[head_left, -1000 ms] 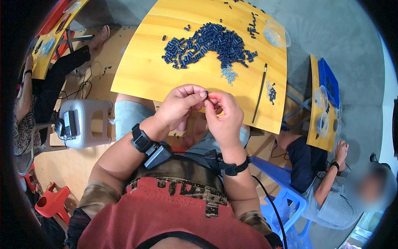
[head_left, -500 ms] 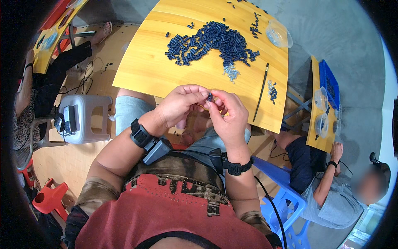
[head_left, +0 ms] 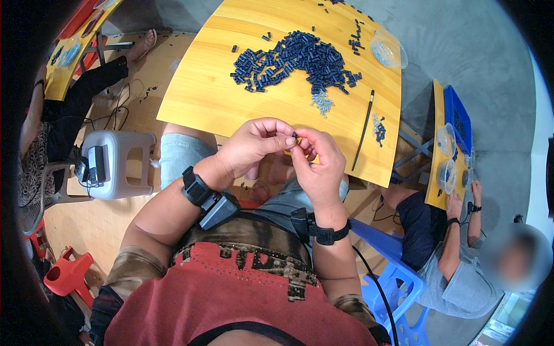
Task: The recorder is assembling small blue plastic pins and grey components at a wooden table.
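My left hand (head_left: 261, 142) and my right hand (head_left: 319, 157) meet just in front of the table's near edge. Between their pinched fingertips is a small black plastic piece (head_left: 295, 135), mostly covered by the fingers. Beyond the hands, a heap of similar black plastic pieces (head_left: 306, 55) spreads over the yellow table (head_left: 199, 86). A small pile of silvery metal bits (head_left: 322, 102) lies at the heap's near side. To the right rests a thin dark stick (head_left: 363, 130), with a little group of black and silvery parts (head_left: 378, 130) beside it.
A clear round tub (head_left: 388, 49) of silvery bits stands at the table's far right. Left of me is a white stool (head_left: 118, 164) with a black device on it. A co-worker (head_left: 461, 277) sits at another yellow table on the right, near a blue chair (head_left: 398, 277).
My fingers have shifted slightly around the black piece, with the left thumb now further right over it. The co-worker at right has moved both hands near their table's edge.
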### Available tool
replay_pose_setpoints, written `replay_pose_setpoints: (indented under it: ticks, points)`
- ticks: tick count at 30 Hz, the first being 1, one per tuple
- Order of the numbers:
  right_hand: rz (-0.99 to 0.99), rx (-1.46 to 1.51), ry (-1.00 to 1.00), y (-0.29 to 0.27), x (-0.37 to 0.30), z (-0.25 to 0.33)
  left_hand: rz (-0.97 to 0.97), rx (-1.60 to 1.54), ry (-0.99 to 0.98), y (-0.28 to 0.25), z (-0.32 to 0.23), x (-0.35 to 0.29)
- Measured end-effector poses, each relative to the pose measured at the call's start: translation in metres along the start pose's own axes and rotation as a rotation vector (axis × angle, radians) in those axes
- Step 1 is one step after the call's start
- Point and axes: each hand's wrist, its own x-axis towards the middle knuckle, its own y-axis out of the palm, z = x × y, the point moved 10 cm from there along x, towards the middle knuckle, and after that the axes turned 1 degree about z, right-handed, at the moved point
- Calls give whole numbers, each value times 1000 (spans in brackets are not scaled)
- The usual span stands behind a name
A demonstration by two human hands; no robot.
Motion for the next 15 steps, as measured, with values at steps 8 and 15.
replay_pose_setpoints:
  ticks: [8, 15]
  points:
    - [-12, 28, 27, 1, -2, -4, -24, -2, 33, 3, -5, 0]
    - [23, 0, -25, 2, -1, 0, -19, 22, 5, 3, -4, -2]
